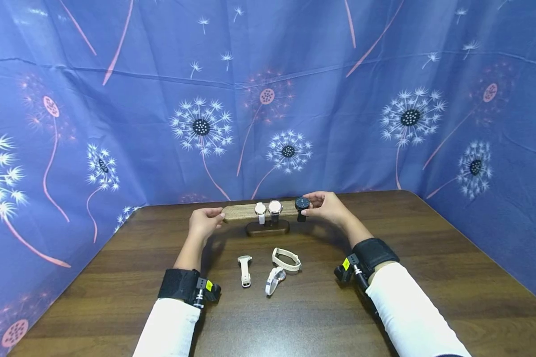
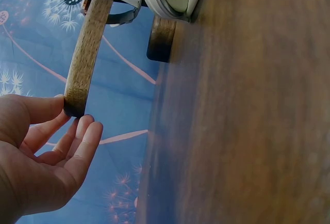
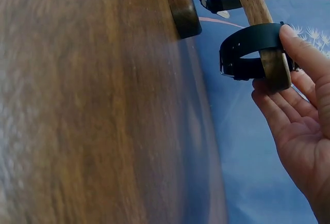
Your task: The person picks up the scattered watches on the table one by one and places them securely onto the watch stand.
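A wooden watch stand (image 1: pixel 239 212) has a horizontal bar on a dark oval base (image 1: pixel 268 228). My left hand (image 1: pixel 204 223) pinches the bar's left end between thumb and fingers, as the left wrist view also shows. At the right end, my right hand (image 1: pixel 328 206) holds a black watch (image 1: pixel 301 204) looped round the bar. Its thumb presses the black strap (image 3: pixel 258 37) in the right wrist view, with fingertips by the bar's end. Toward the middle hang a white-strapped watch (image 1: pixel 260 209) and a dark-strapped watch with a pale dial (image 1: pixel 275 208).
Nearer on the brown table (image 1: pixel 312 317) lie a white watch (image 1: pixel 244 271), a closed cream strap loop (image 1: pixel 287 260) and another white watch (image 1: pixel 274 280). A blue dandelion-patterned cloth (image 1: pixel 339 124) hangs behind the table's far edge.
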The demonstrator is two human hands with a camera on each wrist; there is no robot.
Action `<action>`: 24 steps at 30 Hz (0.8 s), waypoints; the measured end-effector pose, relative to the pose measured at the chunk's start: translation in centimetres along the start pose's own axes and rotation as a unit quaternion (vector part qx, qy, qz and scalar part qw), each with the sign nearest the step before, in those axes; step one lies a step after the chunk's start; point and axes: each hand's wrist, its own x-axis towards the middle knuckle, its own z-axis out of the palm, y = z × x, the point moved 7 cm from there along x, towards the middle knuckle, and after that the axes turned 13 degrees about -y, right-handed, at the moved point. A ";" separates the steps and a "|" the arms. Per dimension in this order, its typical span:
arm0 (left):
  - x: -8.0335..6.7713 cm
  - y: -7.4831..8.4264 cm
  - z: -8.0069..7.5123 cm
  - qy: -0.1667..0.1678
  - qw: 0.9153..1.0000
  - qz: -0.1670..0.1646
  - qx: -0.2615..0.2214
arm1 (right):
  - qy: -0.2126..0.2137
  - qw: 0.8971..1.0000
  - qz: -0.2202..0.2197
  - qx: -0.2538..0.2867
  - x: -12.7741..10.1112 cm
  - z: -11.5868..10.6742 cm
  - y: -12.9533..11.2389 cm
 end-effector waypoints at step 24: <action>0.3 0.0 -0.1 0.013 1.000 0.009 -0.008 | -0.040 0.984 -0.033 -0.169 1.9 2.0 -3.1</action>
